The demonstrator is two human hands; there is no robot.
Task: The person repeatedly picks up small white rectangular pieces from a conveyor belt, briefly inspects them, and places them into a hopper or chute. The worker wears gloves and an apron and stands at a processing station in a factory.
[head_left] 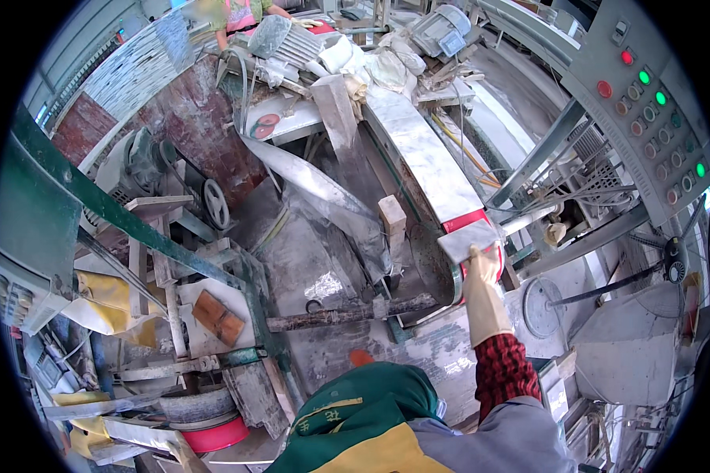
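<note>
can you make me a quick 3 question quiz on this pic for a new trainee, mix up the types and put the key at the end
1. Short answer: what is the grip of the person's right hand touching?

2. True or false: the control panel with the lit green buttons is at the left side of the picture.

3. Multiple choice: what pattern does the right sleeve show at the wrist?
A) plain white
B) red and black check
C) blue stripes

Key:
1. A flat grey slab.
2. False; the control panel is at the right side.
3. B
</note>
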